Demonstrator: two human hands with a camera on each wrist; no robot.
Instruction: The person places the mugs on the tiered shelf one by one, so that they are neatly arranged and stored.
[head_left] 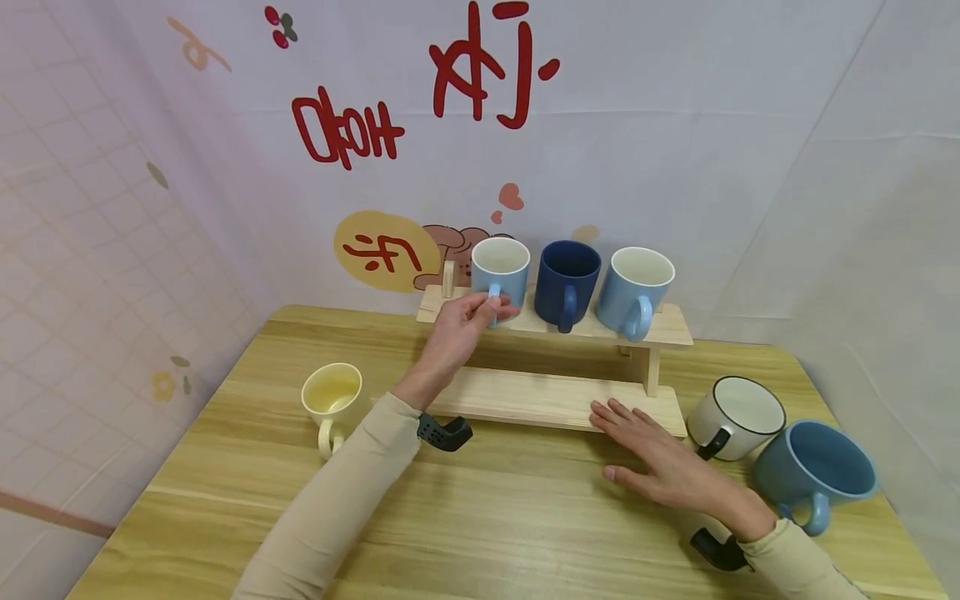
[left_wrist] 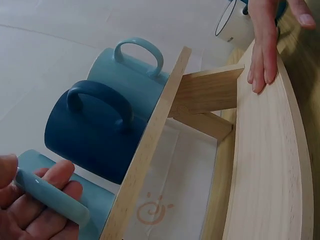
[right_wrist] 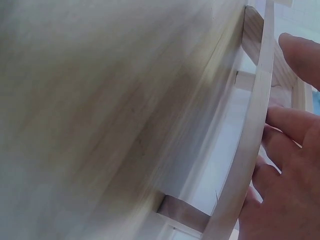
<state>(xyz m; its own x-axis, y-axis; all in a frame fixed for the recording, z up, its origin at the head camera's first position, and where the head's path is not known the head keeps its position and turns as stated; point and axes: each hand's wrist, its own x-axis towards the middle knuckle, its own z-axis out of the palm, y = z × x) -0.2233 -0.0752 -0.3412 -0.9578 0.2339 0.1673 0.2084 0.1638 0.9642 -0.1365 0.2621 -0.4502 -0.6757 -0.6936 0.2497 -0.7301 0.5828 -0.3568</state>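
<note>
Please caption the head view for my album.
Left hand holds a light blue mug by its handle; right hand touches the lower shelf.

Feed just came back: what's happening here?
The person's left hand grips the handle of the leftmost mug on the upper shelf, beside a dark blue mug. Their right hand rests on the lower shelf. A yellow mug stands to the left, a white mug and a larger blue mug to the right.

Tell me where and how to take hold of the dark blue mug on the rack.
Probably best to grip the dark blue mug by its handle, coming from the front. The mug stands upright with its handle facing the person, while the left light blue mug and right light blue mug crowd its sides.
</note>
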